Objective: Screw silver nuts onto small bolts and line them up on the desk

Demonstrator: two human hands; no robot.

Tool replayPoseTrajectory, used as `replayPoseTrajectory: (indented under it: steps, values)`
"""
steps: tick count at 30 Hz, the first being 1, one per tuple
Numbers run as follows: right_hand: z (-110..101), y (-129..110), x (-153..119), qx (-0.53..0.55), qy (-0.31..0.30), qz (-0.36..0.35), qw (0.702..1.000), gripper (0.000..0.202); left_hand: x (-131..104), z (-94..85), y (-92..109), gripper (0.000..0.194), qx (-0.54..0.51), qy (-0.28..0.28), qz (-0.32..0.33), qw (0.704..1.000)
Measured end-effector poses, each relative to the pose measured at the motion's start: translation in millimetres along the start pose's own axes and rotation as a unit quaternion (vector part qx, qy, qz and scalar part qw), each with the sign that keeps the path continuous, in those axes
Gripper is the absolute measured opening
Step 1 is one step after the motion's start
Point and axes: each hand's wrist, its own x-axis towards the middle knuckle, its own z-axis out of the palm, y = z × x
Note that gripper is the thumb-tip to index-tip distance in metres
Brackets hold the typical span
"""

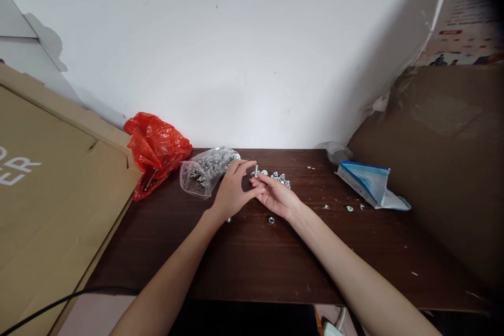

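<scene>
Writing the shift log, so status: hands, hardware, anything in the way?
Right hand holding metal bolt upright. Left hand close, contact unclear. Loose fasteners beyond, not blocking bolt.

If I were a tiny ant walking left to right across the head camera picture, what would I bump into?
Cardboard with white letters, red bag, clear bag of metal pieces, left hand, right hand, blue-and-white packet.

Left hand (232, 189), right hand (279, 198) bare; slender bare forearms (175, 268); black clothing (244, 319).
</scene>
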Motion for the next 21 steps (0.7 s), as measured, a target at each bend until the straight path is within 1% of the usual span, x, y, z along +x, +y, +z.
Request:
replayPoseTrajectory:
  steps: [1,2,4,6,8,10,11,12,13,14,15,16,17,19,20,21]
  values:
    - [0,0,-1,-0.007,-0.009,-0.006,1.0,0.007,0,0.6,-1,0.054,-0.03,-0.006,-0.028,0.999]
    - [0,-1,-2,-0.014,-0.017,-0.014,1.0,0.006,1,1.1,-2,0.053,-0.061,-0.015,-0.055,0.997]
    - [0,-1,-3,-0.03,-0.035,-0.024,0.999,0.006,3,1.5,-3,0.043,-0.117,-0.029,-0.095,0.988]
    - [0,-1,-5,-0.055,-0.047,-0.027,0.997,0.012,5,0.9,-5,0.032,-0.162,-0.025,-0.117,0.98]
    - [1,-2,-6,-0.092,-0.052,-0.021,0.994,0.018,6,-0.4,-5,0.025,-0.199,-0.006,-0.127,0.972]
    - [3,-7,-10,-0.157,-0.055,-0.03,0.986,0.024,7,-2.2,-4,0.021,-0.229,0.009,-0.137,0.964]
    - [4,-10,-13,-0.205,-0.054,-0.049,0.976,0.027,8,-3.1,-3,0.021,-0.24,0.011,-0.144,0.96]
    - [4,-13,-17,-0.266,-0.05,-0.08,0.959,0.03,8,-3.9,-2,0.021,-0.249,0.014,-0.152,0.956]
    - [4,-17,-22,-0.334,-0.042,-0.121,0.934,0.033,8,-4.7,-1,0.021,-0.257,0.017,-0.162,0.952]
    - [2,-20,-28,-0.405,-0.033,-0.164,0.899,0.034,8,-5.3,0,0.021,-0.264,0.022,-0.175,0.948]
    - [0,-22,-35,-0.474,-0.025,-0.197,0.858,0.034,8,-5.7,0,0.021,-0.27,0.031,-0.187,0.944]
    - [-3,-23,-43,-0.539,-0.026,-0.21,0.816,0.032,8,-6.0,0,0.022,-0.274,0.04,-0.199,0.94]
    - [-7,-22,-50,-0.596,-0.032,-0.204,0.776,0.027,8,-6.0,0,0.022,-0.277,0.048,-0.208,0.937]
    - [-16,-17,-64,-0.694,-0.023,-0.176,0.698,0.019,8,-5.6,-2,0.023,-0.288,0.058,-0.219,0.931]
    - [-19,-13,-69,-0.725,-0.011,-0.169,0.667,0.017,8,-5.4,-2,0.024,-0.293,0.059,-0.221,0.928]
    - [-22,-9,-73,-0.745,-0.005,-0.165,0.646,0.016,8,-5.1,-3,0.025,-0.296,0.059,-0.222,0.927]
